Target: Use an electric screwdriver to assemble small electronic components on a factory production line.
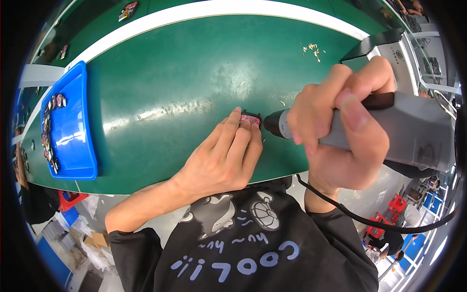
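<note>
A small electronic part (250, 118), black-framed with a reddish face, lies on the green table near the middle. My left hand (221, 153) holds it down there, fingers close together and their tips on it. In my right hand (340, 124) is a grey electric screwdriver (413, 131), wrapped by the fingers and thumb. Its black nose points left and reaches the right edge of the part. Whether the bit sits on a screw I cannot tell. A black cord runs from the lower right toward my right forearm.
A blue tray (91, 163) with several small electronic parts stands at the left. Small yellowish bits (314, 50) are scattered on the green table (160, 68) at the far right. A grey-and-black box (389, 53) stands behind my right hand. A white strip (194, 14) borders the table's far side.
</note>
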The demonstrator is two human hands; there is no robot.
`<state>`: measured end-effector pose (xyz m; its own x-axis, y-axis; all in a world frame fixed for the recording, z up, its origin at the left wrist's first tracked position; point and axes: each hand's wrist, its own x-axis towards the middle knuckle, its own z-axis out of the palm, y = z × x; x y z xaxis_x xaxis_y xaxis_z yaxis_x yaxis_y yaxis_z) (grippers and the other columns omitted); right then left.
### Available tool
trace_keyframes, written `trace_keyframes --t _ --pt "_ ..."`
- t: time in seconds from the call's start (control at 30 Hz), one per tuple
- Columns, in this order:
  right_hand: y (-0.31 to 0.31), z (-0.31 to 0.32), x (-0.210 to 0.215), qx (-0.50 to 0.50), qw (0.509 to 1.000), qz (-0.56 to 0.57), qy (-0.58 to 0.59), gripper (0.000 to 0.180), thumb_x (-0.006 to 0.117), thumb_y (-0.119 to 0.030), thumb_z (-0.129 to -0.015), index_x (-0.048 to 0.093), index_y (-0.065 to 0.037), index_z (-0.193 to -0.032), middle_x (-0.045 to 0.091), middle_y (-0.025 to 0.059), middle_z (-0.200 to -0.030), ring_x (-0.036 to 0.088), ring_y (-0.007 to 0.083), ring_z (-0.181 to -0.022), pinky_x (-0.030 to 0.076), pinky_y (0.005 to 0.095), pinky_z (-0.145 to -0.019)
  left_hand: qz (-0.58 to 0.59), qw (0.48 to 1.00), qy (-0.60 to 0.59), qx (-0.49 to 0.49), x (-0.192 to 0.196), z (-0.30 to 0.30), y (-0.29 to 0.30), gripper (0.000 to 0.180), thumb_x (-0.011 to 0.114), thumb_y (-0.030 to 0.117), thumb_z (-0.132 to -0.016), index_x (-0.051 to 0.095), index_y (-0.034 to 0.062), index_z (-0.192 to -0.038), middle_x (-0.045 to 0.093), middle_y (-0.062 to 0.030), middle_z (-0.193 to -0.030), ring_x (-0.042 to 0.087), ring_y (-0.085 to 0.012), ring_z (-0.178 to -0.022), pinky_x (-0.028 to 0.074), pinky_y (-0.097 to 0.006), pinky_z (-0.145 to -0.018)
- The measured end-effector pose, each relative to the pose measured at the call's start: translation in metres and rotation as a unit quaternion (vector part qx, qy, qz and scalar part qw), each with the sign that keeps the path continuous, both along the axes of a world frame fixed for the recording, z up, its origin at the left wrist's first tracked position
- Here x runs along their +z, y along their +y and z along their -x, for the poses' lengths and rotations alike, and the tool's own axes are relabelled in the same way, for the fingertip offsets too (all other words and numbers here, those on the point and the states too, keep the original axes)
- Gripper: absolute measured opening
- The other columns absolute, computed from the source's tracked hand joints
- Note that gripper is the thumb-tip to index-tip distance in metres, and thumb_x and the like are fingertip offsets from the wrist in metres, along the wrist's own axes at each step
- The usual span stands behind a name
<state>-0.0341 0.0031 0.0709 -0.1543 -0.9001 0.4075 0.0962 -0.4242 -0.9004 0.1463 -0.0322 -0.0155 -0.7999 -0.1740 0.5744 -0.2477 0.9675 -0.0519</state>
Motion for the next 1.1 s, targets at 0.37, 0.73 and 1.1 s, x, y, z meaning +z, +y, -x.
trace_keyframes --t 0.37,0.73,1.1 --pt "-0.003 -0.006 -0.004 -0.040 0.997 -0.036 0.059 0.010 0.047 -0.010 -0.096 0.037 -0.008 -0.098 0.048 0.0085 -0.066 0.040 0.0146 -0.041 0.040 0.0328 -0.044 -0.083 0.995 -0.035 0.034 0.016 0.005 0.006 0.010 0.066 0.000 -0.076 0.063 -0.0058 -0.084 0.056 -0.0140 -0.082 0.066 -0.0314 -0.091 0.058 -0.034 -0.081" --pt "0.037 0.080 0.053 -0.129 0.971 0.198 -0.030 0.021 0.045 -0.023 -0.096 0.051 -0.003 -0.094 0.047 0.0077 -0.072 0.038 0.0123 -0.043 0.034 0.0284 -0.040 -0.114 0.989 -0.087 0.024 0.042 0.052 -0.043 0.019 0.064 0.003 -0.079 0.064 0.0032 -0.098 0.057 -0.0101 -0.089 0.062 -0.0264 -0.082 0.055 -0.036 -0.068" --pt "0.039 0.217 0.113 -0.262 0.943 0.206 0.015 0.021 0.051 -0.015 -0.095 0.054 0.004 -0.086 0.051 0.0118 -0.075 0.041 0.0160 -0.050 0.036 0.0328 -0.054 -0.184 0.972 -0.012 0.148 0.016 0.119 -0.215 0.037 0.064 0.012 -0.095 0.059 0.0037 -0.131 0.061 -0.0142 -0.119 0.062 -0.0317 -0.100 0.050 -0.041 -0.090"
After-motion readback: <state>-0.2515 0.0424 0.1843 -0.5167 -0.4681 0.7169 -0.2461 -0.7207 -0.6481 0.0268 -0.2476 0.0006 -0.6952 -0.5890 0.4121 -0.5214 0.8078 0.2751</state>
